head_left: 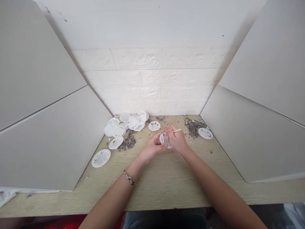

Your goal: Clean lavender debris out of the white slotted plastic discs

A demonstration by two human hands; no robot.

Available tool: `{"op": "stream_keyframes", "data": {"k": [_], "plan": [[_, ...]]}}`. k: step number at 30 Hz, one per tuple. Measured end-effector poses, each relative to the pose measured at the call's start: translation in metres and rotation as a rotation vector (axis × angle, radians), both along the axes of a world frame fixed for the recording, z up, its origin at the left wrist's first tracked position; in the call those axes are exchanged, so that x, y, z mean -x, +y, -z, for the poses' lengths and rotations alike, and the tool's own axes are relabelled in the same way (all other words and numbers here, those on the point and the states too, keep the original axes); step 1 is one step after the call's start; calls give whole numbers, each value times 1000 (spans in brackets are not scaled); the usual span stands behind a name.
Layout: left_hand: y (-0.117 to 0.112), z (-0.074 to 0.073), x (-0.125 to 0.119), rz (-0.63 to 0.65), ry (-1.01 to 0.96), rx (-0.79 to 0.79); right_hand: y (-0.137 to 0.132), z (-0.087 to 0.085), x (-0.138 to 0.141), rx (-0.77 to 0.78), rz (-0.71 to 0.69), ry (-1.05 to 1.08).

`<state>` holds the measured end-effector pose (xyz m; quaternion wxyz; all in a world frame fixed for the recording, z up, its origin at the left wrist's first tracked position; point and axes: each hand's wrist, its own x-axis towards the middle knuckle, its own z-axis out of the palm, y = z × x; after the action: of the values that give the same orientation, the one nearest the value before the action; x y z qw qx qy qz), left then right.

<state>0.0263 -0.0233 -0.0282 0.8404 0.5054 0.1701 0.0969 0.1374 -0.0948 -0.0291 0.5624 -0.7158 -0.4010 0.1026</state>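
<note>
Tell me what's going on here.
A person is working with both bare hands over a wood-grain desk. The left hand holds a translucent white slotted disc, while the fingers of the right hand pinch a thin pale stick over it. More discs lie in a loose pile beyond the hands, and heaps of grey-brown dried bits are scattered around them.

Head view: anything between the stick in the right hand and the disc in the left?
Nothing separate stands between them. The thin stick, pinched in the right hand, points at the slotted plastic disc held in the left hand. The right fingers cover the tip, so contact cannot be seen.
</note>
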Motion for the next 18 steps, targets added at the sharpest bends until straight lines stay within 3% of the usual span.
{"op": "stream_keyframes", "data": {"k": [18], "plan": [[1,2,-1,-7,-4,-36,4,0,0,85,1,-131]]}}
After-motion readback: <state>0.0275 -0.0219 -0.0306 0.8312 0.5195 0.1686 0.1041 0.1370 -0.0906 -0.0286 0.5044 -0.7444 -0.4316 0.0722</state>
